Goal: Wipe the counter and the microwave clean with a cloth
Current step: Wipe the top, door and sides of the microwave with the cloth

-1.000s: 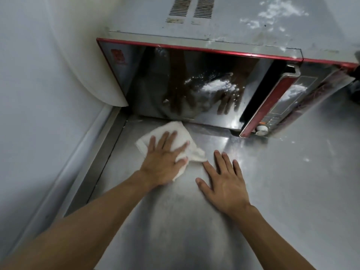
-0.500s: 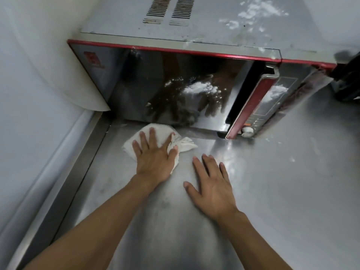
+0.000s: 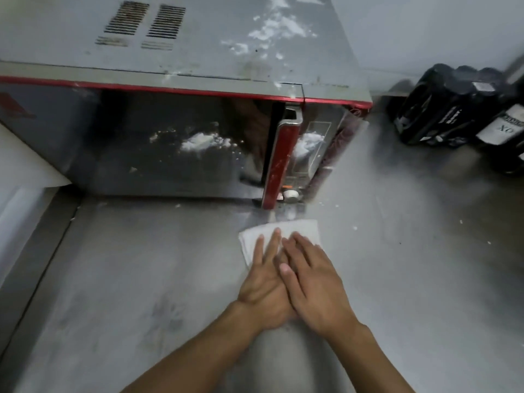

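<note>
Steel counter [image 3: 113, 279]: cloth [image 3: 295, 229] moves right, below microwave [image 3: 127, 154] control panel [image 3: 307, 168]. Now right hand [image 3: 314, 285] joins, flat over flat left hand [image 3: 259, 282], pressing. Door powder [image 3: 202, 143] still untouched.

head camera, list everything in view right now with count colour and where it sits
grey and red microwave: one, grey case, red trim, dark glass door, at the back of the counter
white powder patches: several, white, on the microwave's top, door and control panel
white specks: a few, white, on the counter right of the cloth
grey metal counter: one, grey, fills the foreground
white folded cloth: one, white, flat on the counter before the microwave's red handle
dark bottles: several, count unclear, black with white labels, far right
left hand: one, fingers straight, flat on the cloth
right hand: one, fingers straight, partly over the left hand, on the cloth
</note>
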`<state>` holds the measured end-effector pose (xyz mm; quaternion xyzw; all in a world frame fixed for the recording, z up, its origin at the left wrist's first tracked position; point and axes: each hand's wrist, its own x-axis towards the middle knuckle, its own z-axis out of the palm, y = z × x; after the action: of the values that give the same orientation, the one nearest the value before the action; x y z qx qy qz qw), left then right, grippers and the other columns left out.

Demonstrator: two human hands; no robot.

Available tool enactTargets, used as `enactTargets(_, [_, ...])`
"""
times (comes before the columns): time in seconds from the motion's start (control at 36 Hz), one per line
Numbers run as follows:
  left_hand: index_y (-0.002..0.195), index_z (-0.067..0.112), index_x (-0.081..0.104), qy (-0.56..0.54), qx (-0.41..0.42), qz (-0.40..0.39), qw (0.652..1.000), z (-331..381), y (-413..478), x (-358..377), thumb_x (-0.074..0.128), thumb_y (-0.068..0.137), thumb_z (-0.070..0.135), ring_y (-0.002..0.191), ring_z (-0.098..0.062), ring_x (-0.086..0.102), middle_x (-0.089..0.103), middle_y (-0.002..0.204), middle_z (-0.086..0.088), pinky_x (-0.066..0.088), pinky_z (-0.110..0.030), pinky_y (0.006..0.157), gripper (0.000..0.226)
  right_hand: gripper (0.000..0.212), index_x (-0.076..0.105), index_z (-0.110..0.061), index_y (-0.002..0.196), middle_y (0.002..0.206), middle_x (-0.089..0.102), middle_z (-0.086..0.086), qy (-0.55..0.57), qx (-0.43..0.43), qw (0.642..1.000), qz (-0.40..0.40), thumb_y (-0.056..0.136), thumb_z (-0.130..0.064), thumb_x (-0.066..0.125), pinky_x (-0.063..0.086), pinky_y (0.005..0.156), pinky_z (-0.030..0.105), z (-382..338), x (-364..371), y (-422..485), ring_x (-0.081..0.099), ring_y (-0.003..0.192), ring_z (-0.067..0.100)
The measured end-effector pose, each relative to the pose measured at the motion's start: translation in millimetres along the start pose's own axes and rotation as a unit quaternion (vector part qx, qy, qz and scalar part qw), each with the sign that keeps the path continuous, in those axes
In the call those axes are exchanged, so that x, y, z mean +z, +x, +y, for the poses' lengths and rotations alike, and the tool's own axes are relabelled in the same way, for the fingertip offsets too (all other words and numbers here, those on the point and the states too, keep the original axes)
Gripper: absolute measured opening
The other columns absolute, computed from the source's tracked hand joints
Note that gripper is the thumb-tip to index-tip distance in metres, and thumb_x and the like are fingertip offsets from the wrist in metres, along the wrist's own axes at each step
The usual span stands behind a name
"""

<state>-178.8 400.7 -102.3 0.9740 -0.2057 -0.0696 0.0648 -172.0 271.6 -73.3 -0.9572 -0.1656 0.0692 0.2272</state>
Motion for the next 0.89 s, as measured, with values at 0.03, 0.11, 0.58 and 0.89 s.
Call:
enactTargets(0.03, [0.165, 0.017, 0.023, -0.003, 0.01, -0.007, 1.0, 11.4, 11.1, -1.1, 0.017, 0.098, 0.05, 0.156, -0.049, 0.008, 0.026, 0.168, -0.02, 0.018, -0.069, 0.122, 0.075, 0.065, 0.04, -0.023, 0.157, 0.165, 0.034, 0.001, -0.012, 0.022, 1.0, 0.009, 0.106, -0.055, 0.016, 0.023, 0.126, 0.038, 11.1, -6.1, -3.1, 0.025, 0.153, 0.012])
enactTargets(0.11, [0.166, 0.019, 0.0, -0.006, 0.055, -0.044, 0.998, 41.2, 44.4, 0.9, 0.002, 0.091, 0.053, 0.156, -0.048, -0.015, 0.002, 0.173, -0.018, -0.002, -0.069, 0.122, 0.083, 0.066, 0.039, -0.021, 0.158, 0.165, 0.034, 0.0, -0.026, 0.07, 0.997, 0.027, 0.105, -0.054, 0.016, 0.025, 0.125, 0.036, 45.9, -25.7, -12.6, 0.026, 0.153, 0.013])
enactTargets(0.58, [0.167, 0.02, -0.003, -0.13, -0.074, -0.071, 0.986, 56.4, 159.5, -46.4, 0.048, 0.103, 0.05, 0.159, -0.024, -0.019, -0.012, 0.174, -0.005, -0.006, -0.043, 0.13, 0.087, 0.055, 0.014, -0.047, 0.161, 0.17, 0.014, 0.007, -0.004, 0.096, 0.993, -0.068, 0.107, -0.057, 0.015, 0.011, 0.127, 0.039, 132.2, -94.1, 114.1, 0.017, 0.155, 0.023])
enactTargets(0.89, [0.147, 0.029, 0.057, -0.001, -0.053, 0.011, 0.999, 5.3, 51.5, -10.9, 0.048, 0.098, 0.059, 0.141, -0.031, 0.05, 0.053, 0.154, -0.005, 0.027, -0.043, 0.116, 0.058, 0.065, -0.002, -0.048, 0.16, 0.164, -0.004, 0.035, -0.212, 0.086, 0.972, -0.055, 0.101, -0.066, 0.02, 0.007, 0.124, 0.06, 117.3, -57.9, 124.2, 0.001, 0.153, 0.053])
